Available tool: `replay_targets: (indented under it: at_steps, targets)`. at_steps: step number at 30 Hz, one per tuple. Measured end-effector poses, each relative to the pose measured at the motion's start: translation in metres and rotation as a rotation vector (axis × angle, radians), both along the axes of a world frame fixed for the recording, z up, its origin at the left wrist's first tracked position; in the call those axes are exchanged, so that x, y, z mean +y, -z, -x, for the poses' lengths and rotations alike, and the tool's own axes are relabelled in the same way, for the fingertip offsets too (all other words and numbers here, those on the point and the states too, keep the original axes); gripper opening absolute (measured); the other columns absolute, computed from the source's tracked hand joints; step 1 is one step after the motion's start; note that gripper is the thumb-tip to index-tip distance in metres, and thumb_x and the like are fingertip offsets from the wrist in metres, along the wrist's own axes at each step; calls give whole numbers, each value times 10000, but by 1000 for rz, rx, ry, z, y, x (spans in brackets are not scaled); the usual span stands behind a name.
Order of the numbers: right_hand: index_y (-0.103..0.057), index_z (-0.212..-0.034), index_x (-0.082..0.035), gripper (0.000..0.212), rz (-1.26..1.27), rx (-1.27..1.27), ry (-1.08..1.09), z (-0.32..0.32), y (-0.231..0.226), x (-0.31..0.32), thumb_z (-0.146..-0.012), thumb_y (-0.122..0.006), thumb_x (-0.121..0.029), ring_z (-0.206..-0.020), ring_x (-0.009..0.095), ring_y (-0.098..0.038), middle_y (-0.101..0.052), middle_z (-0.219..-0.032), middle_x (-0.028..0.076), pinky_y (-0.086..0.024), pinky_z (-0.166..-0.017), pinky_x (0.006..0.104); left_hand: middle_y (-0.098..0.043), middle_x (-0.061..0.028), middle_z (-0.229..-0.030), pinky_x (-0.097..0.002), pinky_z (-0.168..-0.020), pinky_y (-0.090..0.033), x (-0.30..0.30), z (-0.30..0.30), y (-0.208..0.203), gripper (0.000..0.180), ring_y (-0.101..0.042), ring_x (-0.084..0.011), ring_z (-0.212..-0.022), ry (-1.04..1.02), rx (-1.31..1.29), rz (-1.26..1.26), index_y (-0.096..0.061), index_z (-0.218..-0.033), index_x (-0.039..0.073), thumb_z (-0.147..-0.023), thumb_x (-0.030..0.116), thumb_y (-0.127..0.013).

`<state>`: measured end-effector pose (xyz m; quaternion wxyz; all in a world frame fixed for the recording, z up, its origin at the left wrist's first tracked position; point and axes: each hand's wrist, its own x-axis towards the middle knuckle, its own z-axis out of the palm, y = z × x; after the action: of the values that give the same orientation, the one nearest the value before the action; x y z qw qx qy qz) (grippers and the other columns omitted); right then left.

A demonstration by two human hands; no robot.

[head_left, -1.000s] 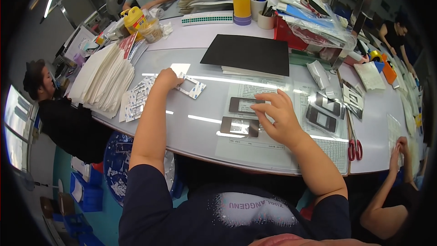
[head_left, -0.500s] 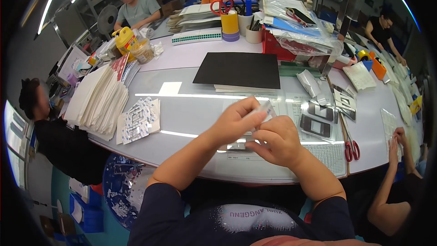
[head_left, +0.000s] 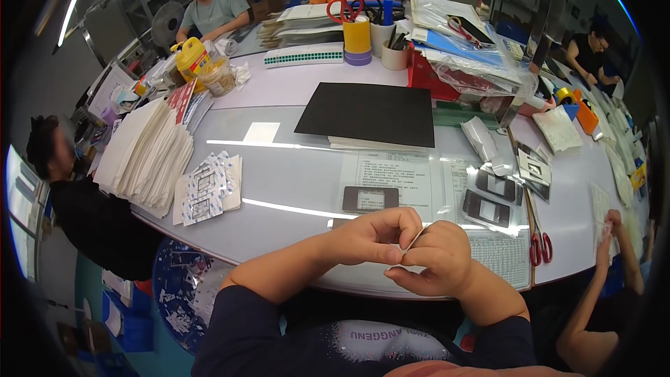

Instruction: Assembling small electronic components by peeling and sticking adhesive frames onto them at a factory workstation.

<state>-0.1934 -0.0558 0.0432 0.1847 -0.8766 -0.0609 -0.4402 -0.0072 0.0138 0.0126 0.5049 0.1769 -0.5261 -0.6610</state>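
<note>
Close to the table's front edge, my left hand (head_left: 373, 236) and my right hand (head_left: 441, 258) meet fingertip to fingertip. Both pinch a thin, pale, sheet-like piece (head_left: 417, 237), seen nearly edge-on and mostly hidden by the fingers. Just beyond them lies a dark rectangular frame (head_left: 352, 199) with a window in it, flat on the glass tabletop over a printed sheet (head_left: 412, 167). A second dark piece (head_left: 340, 223) shows partly beside my left hand. To the right, similar dark frames (head_left: 486, 210) rest on clear plastic.
A black sheet (head_left: 370, 113) covers white sheets at the middle. Leftward are stacked white papers (head_left: 143, 157) and patterned adhesive sheets (head_left: 208, 185). Red-handled scissors (head_left: 540, 248) lie at the right. A blue bin (head_left: 174, 286) of scraps stands below the left edge. Several people work around the table.
Both hands have come down and nearer to me with the thin piece, which has turned more edge-on. The dark frame beyond them has come into view.
</note>
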Motion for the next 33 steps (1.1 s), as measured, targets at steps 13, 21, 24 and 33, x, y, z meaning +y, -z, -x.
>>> replay_targets:
  at_steps: [13, 21, 24, 33]
  targets:
    - [-640, -917, -129, 351, -228, 57, -84, 0, 1, -6, -690, -907, -150, -619, 186, -577, -627, -761, 5, -404, -565, 308, -491, -12, -1080, -295, -936, -429, 1, 8, 8, 346, -507, -127, -1012, -81, 61, 47, -500, -1058, 102, -956, 335, -736]
    - [-685, -900, -118, 248, -375, 68, -150, -1, -1, -7, -742, -873, -77, -624, 137, -559, -645, -750, -13, -406, -566, 272, -564, -49, -1088, -313, -934, -462, -1, 9, 8, 348, -567, -154, -1068, -40, 123, 51, -491, -1074, 96, -978, 355, -702]
    - [-699, -888, -116, 226, -407, 87, -142, 0, -3, -7, -748, -872, -78, -622, 128, -553, -652, -741, -15, -404, -563, 262, -536, -59, -1032, -351, -885, -470, -1, 9, 7, 435, -583, -180, -957, -83, 61, 50, -515, -1100, 87, -967, 469, -674]
    - [-704, -866, -101, 173, -459, 88, -178, -1, -3, -10, -778, -839, -37, -618, 135, -557, -661, -753, -6, -413, -567, 271, -553, -58, -1079, -354, -903, -464, -2, 7, 12, 452, -583, -201, -1056, -70, 51, 33, -522, -1113, 89, -960, 488, -670]
